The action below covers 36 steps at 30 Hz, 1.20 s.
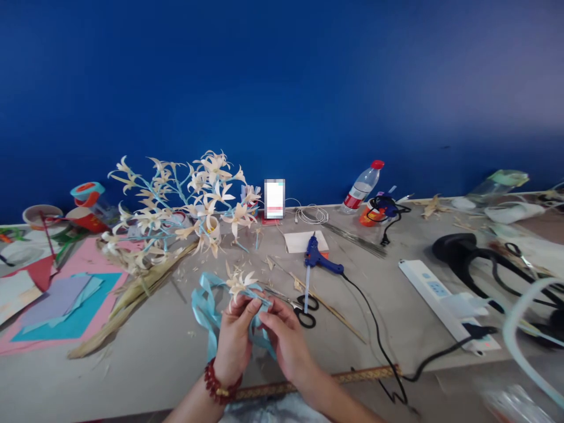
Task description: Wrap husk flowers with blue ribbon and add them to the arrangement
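My left hand (235, 332), with a red bead bracelet on its wrist, pinches the stem of a pale handmade flower (240, 283). A light blue ribbon (203, 305) loops out to the left of that hand and hangs between both hands. Close beside it, my right hand (284, 335) is closed on the ribbon near the stem, fingertips almost meeting the left ones. The stem itself is mostly hidden by fingers and ribbon. Behind the hands stands a bunch of similar pale flowers (215, 191) on blue-wrapped branches.
A blue glue gun (321, 258) and black-handled scissors (307, 311) lie just beyond my right hand. Further right are a white power strip (423, 279) and a bottle (363, 187). Dried husks (132, 305) and coloured paper sheets (57, 305) lie left. A phone (274, 198) stands at the back.
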Tool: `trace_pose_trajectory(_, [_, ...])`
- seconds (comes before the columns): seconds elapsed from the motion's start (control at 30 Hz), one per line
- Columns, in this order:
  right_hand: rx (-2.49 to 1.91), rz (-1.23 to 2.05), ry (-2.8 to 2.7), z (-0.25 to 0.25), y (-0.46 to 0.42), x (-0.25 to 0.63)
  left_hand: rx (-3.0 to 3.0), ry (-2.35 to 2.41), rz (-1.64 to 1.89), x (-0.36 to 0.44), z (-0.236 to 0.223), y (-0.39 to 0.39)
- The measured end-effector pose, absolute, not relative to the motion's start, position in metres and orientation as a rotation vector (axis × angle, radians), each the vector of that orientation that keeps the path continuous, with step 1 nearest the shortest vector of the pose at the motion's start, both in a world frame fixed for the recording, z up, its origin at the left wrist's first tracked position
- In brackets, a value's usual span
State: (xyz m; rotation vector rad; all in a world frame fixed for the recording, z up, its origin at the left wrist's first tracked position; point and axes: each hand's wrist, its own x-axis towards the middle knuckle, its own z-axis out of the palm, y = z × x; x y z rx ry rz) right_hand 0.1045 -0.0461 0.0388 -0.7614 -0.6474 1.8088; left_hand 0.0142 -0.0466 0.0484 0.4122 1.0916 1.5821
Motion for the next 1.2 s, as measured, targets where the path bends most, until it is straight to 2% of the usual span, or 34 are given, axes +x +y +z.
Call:
trace_pose_trajectory(0.87, [-0.757, 1.699, -0.5, 0.04, -0.05, 0.096, 0.379, 1.005, 1.55, 0.013, 0.051, -0.052])
trace_pose_trajectory(1.2, [-0.742, 1.665, -0.551, 0.031, -0.047, 0.098, 0.556, 1.064, 1.527, 0.007, 0.047, -0.054])
